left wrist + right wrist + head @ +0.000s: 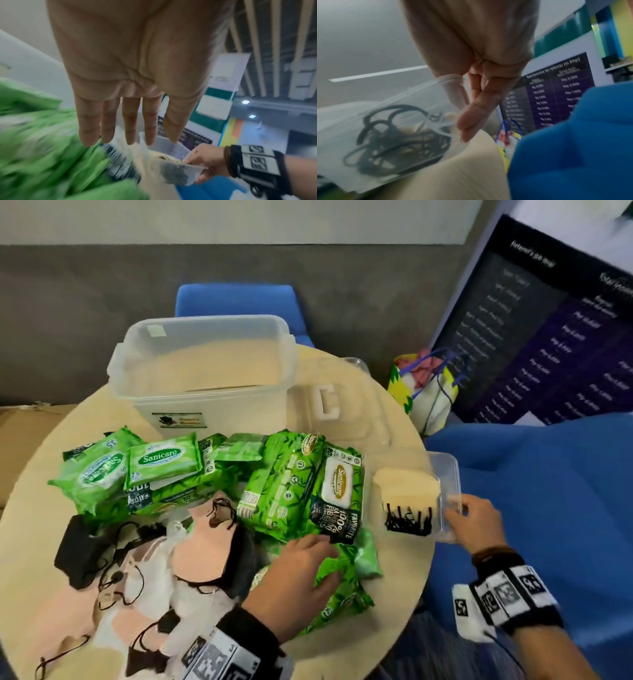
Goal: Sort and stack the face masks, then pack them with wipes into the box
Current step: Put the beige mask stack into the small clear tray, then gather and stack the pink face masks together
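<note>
A small clear tub (444, 470) holding a stack of beige masks (406, 491) with black ear loops (407, 522) sits at the table's right edge. My right hand (459, 515) pinches its near rim, thumb over the wall (452, 86); the loops (399, 142) show through the plastic. My left hand (322, 546) lies with straight fingers (109, 121) on green wipes packs (287, 487), holding nothing. Loose pink (198, 553) and black masks (78, 549) are heaped at the front left. The large clear box (205, 402) stands empty at the back.
The box's clear lid (349, 405) lies right of it on the round wooden table (394, 594). More wipes packs (161, 460) crowd the left middle. A blue chair (236, 299) is behind, blue seating (548, 491) to the right, and a bag (424, 385) by a dark signboard (548, 337).
</note>
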Demonstrator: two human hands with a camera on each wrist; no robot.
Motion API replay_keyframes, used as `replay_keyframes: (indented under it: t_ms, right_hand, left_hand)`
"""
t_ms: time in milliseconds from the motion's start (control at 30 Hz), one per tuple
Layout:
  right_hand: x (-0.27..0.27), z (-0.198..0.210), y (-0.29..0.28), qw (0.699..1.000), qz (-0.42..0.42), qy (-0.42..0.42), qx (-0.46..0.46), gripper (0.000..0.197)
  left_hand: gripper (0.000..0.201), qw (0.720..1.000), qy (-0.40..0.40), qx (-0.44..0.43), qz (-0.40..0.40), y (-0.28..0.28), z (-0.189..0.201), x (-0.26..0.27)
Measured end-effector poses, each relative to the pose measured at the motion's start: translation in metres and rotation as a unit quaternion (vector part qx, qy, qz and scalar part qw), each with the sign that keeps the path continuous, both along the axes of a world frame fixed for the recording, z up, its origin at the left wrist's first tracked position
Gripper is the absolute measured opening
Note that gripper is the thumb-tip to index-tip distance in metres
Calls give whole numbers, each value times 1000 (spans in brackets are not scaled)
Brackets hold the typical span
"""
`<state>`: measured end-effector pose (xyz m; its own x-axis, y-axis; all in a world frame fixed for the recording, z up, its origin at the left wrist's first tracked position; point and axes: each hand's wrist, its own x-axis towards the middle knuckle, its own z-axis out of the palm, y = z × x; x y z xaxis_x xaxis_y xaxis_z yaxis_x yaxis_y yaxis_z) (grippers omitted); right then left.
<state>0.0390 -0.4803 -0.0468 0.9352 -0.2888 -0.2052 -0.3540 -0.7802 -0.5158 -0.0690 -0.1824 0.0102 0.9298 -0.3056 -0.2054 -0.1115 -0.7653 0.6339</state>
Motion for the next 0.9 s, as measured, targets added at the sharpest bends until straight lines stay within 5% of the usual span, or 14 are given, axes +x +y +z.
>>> replay_keyframes:
  t_ms: [133,300,500,667,800,900]
  right_hand:
    - [28,-36,-7,999,25,41,-2,10]
    - [45,-58,-2,996,12,72,51,19]
    - [46,-51,7,995,10,94,33,29]
    - [35,-37,-7,993,-40,104,29,64]
    - [28,7,-13,1000,4,15,-23,17]
    - [29,28,3,995,83,-54,4,22]
  left_hand:
    - [41,997,50,54,29,7,-24,-13]
    - [85,990,113,65,45,14,-42,-29]
    - [72,989,112,11,100,9,-46,-38]
    - [38,985,54,-12,161,26,-36,-40]
    - [26,965,19,3,261,72,-29,-42]
    - [33,942,15,47,331,105,-37,-42]
